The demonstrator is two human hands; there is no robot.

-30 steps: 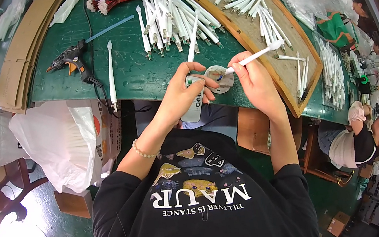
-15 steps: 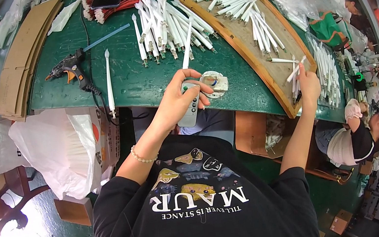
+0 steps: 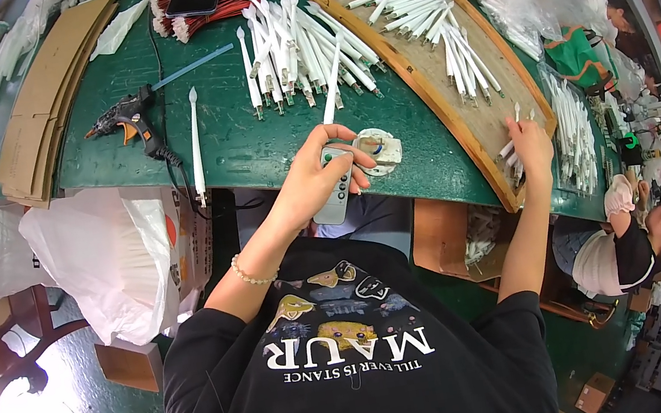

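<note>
The left hand (image 3: 322,171) curls around a grey remote control (image 3: 332,206) at the near edge of the green surface (image 3: 249,154), just beside a round white disc (image 3: 388,154). The right hand (image 3: 532,147) reaches into a wood-framed tray (image 3: 479,119), fingers bent down over white candle-shaped sticks (image 3: 507,150) at its near end; whether they pinch one cannot be told. A pile of similar sticks (image 3: 296,52) lies left of the tray.
</note>
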